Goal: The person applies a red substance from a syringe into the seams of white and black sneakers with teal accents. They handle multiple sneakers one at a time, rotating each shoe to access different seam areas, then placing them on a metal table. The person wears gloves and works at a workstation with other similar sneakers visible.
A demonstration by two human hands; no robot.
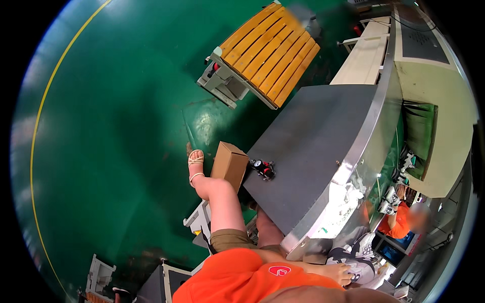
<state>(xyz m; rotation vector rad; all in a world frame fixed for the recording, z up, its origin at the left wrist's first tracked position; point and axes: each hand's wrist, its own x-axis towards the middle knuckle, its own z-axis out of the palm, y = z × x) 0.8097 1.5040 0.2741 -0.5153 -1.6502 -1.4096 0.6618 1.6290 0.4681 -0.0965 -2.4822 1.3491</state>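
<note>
One hand (pixel 339 272) at lower right rests on a grey-and-white sneaker (pixel 359 255) at the worktop (pixel 323 136) edge — fingers curled over it, grip apparently closed on the shoe, though the view is cramped. Which hand it is — cannot tell; the other is out of view. Cardboard box (pixel 230 164) sits on the green floor (pixel 111 141) beside the sandalled foot (pixel 194 162)

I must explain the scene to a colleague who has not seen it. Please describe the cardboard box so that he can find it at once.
Start at the large grey machine housing in the middle of the green floor. At its lower left corner, beside the person's sandalled foot, stands the cardboard box. It is plain brown and closed, the only cardboard thing there, next to a small red and black gauge fitting.
</note>
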